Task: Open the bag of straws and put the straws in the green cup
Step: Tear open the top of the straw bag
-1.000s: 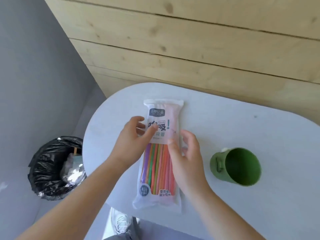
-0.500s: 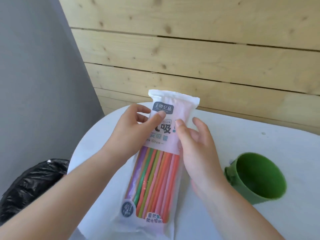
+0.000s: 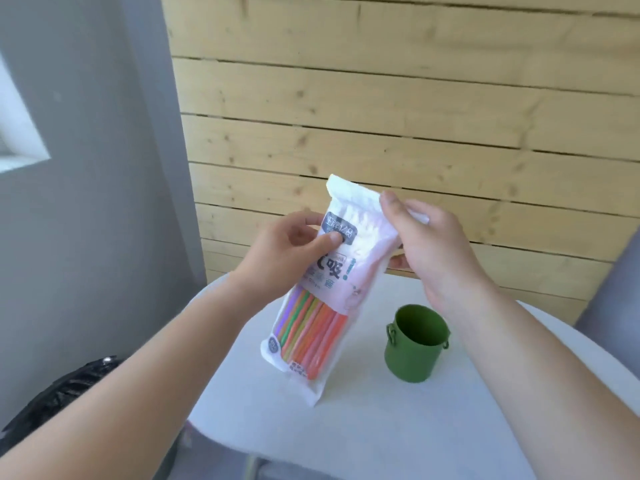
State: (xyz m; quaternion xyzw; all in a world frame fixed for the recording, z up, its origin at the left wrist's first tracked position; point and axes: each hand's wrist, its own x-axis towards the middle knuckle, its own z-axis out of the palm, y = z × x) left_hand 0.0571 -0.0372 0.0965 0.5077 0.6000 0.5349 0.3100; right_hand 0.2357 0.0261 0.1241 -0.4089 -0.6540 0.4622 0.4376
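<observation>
I hold the bag of straws [image 3: 346, 265] upright and tilted above the white table [image 3: 381, 438]. It is a white and pink plastic pack with dark print, and colourful straws [image 3: 308, 334] show through its lower half. My left hand [image 3: 280, 254] grips the bag's left side, thumb on the dark label. My right hand [image 3: 426, 244] pinches the top right corner of the sealed top edge. The green cup [image 3: 415, 344] stands upright and empty on the table, below my right hand and to the right of the bag.
A wooden plank wall [image 3: 415, 116] rises right behind the table. A grey wall [image 3: 104, 202] is on the left. A bin lined with a black bag [image 3: 69, 393] sits on the floor at the lower left, beside the table's rounded edge.
Both hands lifted the bag off the table and stood it up. My right hand slid from the bag's middle up to its top right corner. The camera tilted upward.
</observation>
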